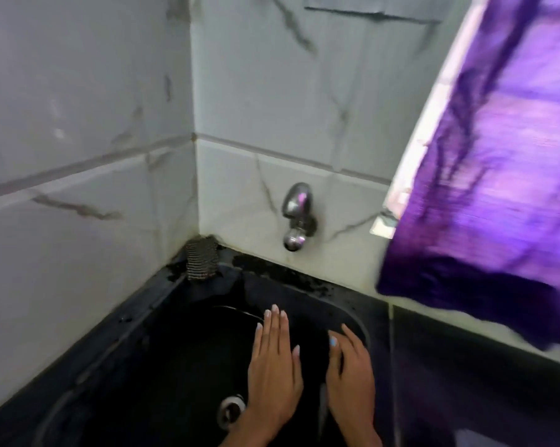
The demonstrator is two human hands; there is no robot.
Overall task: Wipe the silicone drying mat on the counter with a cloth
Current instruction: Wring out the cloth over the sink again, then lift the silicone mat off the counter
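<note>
My left hand (273, 366) is stretched flat with straight fingers over the black sink (162, 366), holding nothing. My right hand (349, 379) is beside it, to the right, fingers relaxed and slightly spread, also holding nothing. Both hover above the basin near the drain (231, 409). No silicone drying mat and no cloth are in view.
A chrome tap (296, 217) sticks out of the marble-patterned tiled wall above the sink. A metal scouring pad (201, 259) sits in the back left corner of the sink rim. A purple curtain (497, 188) hangs at the right over the dark counter (465, 366).
</note>
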